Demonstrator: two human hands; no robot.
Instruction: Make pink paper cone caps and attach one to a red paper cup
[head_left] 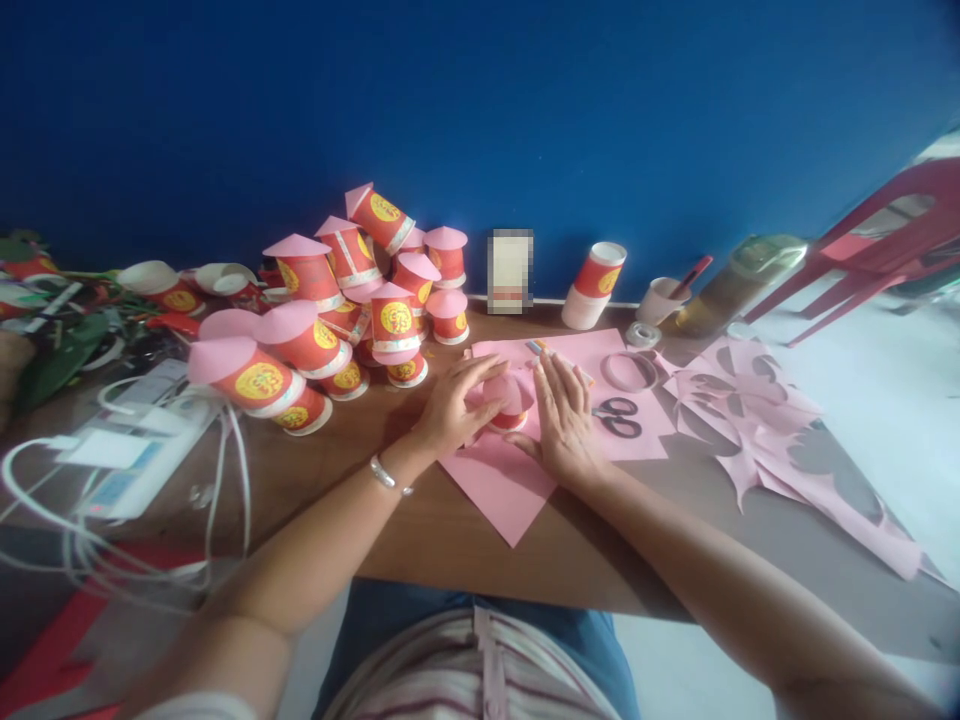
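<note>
A red paper cup [513, 420] with a pink paper cone [510, 392] on top stands between my two hands. My left hand [459, 405] curves round its left side, its thumb against the cone. From the right, my right hand [564, 415] presses in with long, close-set fingers, its thumb low by the cup. Pink paper sheets [510, 500] lie beneath them. Scissors [621, 417] with dark handles rest just right of my right hand, and a pencil [536, 347] shows partly behind its fingertips.
Finished cone-topped cups [300, 270] are piled at the left. A white power strip [142, 450] with cables lies nearer. Cut pink scraps [750, 420], a tape roll [630, 371], stacked cups [594, 285] and a bottle [739, 285] are on the right. A blue wall [480, 120] rises behind.
</note>
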